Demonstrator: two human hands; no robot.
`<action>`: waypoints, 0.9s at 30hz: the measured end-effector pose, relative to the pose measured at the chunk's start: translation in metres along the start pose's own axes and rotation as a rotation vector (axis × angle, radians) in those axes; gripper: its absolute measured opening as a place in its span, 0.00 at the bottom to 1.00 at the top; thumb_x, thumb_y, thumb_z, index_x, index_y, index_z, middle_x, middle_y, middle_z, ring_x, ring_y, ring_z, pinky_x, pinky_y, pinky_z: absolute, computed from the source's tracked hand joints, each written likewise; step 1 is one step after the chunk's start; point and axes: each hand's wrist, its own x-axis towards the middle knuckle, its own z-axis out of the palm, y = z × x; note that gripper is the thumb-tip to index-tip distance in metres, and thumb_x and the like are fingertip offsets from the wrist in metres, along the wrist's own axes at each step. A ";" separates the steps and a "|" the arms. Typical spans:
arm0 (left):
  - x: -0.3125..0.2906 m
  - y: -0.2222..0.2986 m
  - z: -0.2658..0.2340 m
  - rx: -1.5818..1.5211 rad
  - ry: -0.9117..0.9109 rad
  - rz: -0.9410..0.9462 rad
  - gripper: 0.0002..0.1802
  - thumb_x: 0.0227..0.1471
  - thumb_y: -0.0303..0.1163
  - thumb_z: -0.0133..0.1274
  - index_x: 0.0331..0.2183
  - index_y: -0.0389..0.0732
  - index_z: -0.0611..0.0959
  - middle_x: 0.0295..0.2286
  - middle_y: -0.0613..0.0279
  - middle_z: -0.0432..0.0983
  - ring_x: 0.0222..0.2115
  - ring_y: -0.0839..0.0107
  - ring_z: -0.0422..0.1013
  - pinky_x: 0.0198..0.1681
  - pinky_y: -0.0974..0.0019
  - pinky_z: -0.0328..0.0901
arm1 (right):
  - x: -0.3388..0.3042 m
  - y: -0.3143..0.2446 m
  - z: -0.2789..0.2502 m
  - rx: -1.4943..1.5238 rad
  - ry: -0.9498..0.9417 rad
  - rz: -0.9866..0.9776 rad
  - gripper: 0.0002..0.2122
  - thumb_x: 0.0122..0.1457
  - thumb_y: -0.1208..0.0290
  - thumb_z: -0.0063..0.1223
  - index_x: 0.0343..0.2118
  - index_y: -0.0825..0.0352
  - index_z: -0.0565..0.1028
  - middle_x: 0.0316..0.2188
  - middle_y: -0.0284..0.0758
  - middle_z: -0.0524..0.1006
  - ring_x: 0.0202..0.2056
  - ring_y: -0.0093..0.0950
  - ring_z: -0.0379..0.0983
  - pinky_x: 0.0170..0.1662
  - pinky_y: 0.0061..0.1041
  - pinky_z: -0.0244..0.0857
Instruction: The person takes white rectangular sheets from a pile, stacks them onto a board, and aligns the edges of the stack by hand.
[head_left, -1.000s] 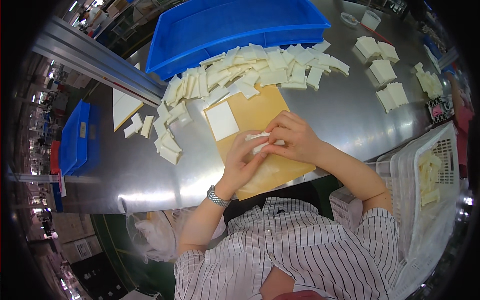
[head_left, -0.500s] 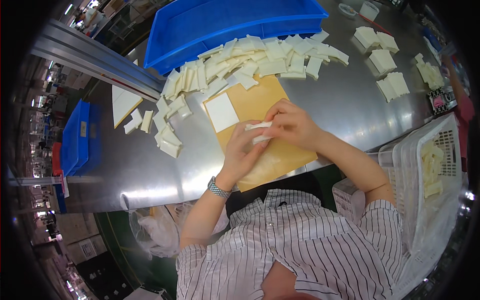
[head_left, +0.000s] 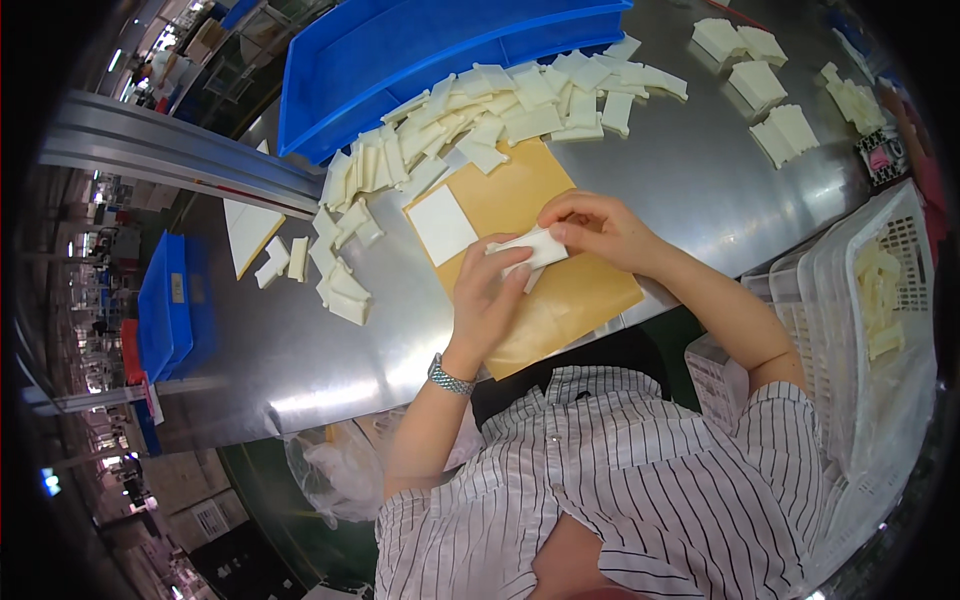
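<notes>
Between my two hands is a white plastic part (head_left: 540, 247), flat and roughly rectangular, held above a yellow-brown sheet (head_left: 560, 310). My left hand (head_left: 490, 290) grips its left end, fingers on top and thumb at the near side. The fingers of my right hand (head_left: 597, 228) pinch its far right corner. Under the part a second pale edge shows near my left thumb; I cannot make out whether it is a separate piece. A white card (head_left: 441, 228) lies on the sheet, left of my hands. Beyond it spreads a heap of similar white parts (head_left: 480, 115).
A large blue tray (head_left: 450, 75) stands behind the heap on the metal table (head_left: 250, 370). Stacked white parts (head_left: 757, 87) sit at the far right. A white basket (head_left: 910, 270) holding pale pieces is at my right. A metal post (head_left: 180, 155) rises at left.
The white part has been turned so its broad flat face shows, and my right hand has shifted to its far right corner. The whole view has tilted slightly.
</notes>
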 end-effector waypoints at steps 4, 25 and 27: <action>-0.001 -0.001 0.000 0.021 0.002 0.025 0.13 0.58 0.26 0.58 0.46 0.41 0.85 0.50 0.52 0.73 0.52 0.59 0.71 0.55 0.61 0.67 | 0.005 0.006 -0.008 -0.178 -0.036 -0.096 0.08 0.67 0.71 0.55 0.44 0.68 0.80 0.45 0.33 0.78 0.43 0.22 0.74 0.47 0.24 0.69; -0.007 0.021 -0.010 0.288 -0.224 0.102 0.36 0.48 0.18 0.64 0.58 0.48 0.72 0.54 0.46 0.62 0.54 0.48 0.67 0.56 0.55 0.67 | 0.021 -0.047 -0.011 -0.457 -0.273 -0.105 0.24 0.48 0.60 0.74 0.48 0.63 0.80 0.46 0.32 0.80 0.49 0.29 0.72 0.52 0.28 0.65; -0.009 0.021 -0.009 0.140 -0.233 0.049 0.35 0.51 0.13 0.57 0.59 0.50 0.73 0.53 0.48 0.63 0.53 0.50 0.68 0.52 0.61 0.69 | 0.017 -0.041 -0.010 -0.497 -0.280 -0.109 0.27 0.46 0.60 0.76 0.49 0.62 0.80 0.48 0.32 0.79 0.50 0.30 0.72 0.53 0.29 0.66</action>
